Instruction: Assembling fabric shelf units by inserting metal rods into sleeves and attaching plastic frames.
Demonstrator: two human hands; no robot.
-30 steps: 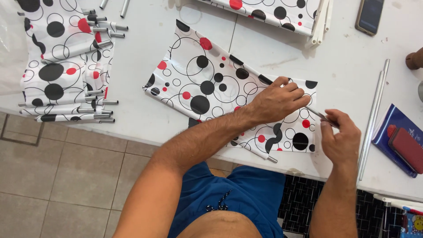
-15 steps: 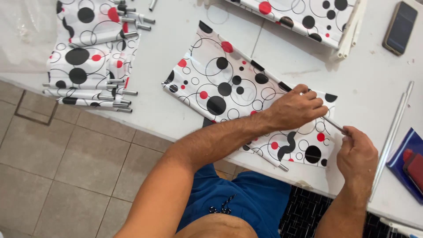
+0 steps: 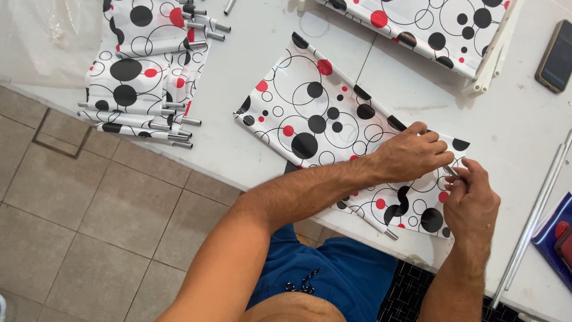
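While the left hand (image 3: pixel 411 156) lies palm-down with its fingers spread flat on a glossy white plastic sheet printed with black and red circles (image 3: pixel 325 119), pressing rather than gripping, the right hand (image 3: pixel 472 200) pinches the end of a thin grey metal rod (image 3: pixel 451 171) between thumb and fingertips at the sheet's right end. That sheet lies spread on the white tabletop (image 3: pixel 256 65), its near long edge running along the table's front edge; a short silver rod tip (image 3: pixel 390 234) sticks out of the hem at that near edge. Well to the left, a stack of the same dotted sheets with metal rods poking from their hems (image 3: pixel 143 77) lies near the table's edge. Another dotted sheet (image 3: pixel 429 30) lies at the far side, with white tubes (image 3: pixel 491 59) just beside it. Two long bare metal rods (image 3: pixel 533 217) lie to the right, and a dark phone (image 3: pixel 557 56) rests near the far right corner.
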